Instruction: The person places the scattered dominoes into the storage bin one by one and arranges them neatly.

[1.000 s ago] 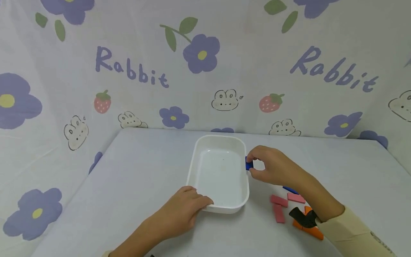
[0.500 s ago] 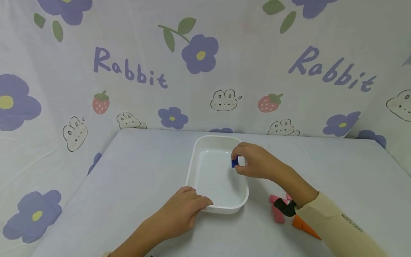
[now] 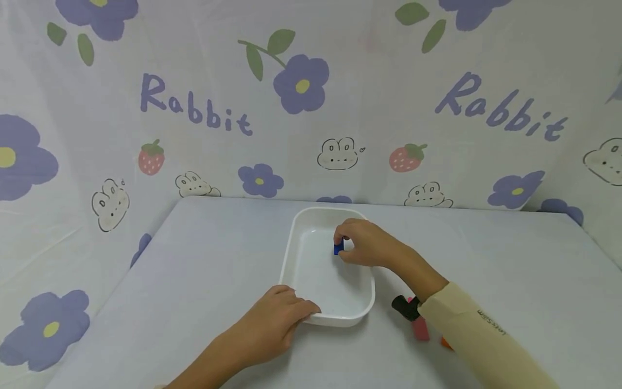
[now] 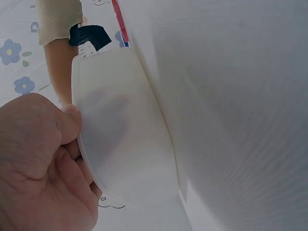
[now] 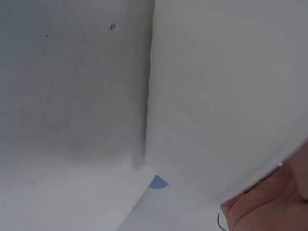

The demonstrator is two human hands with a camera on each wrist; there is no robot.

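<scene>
A white rectangular plastic tub stands on the table in the head view. My left hand grips its near left corner, thumb over the rim; the left wrist view shows that hand pinching the wall of the tub. Inside the tub, toward its far right part, my right hand pinches a small blue block between thumb and fingers. Whether the block touches the tub's floor I cannot tell. In the right wrist view the tub's wall hides the block, and only part of the right hand shows.
Right of the tub lie a pink block and an orange block, partly covered by the right sleeve and a black wrist strap. A patterned cloth backdrop rises behind the table.
My right hand has moved left with the blue block, from outside the tub's right rim to inside it. The right sleeve now covers more of the blocks. My left hand keeps its hold.
</scene>
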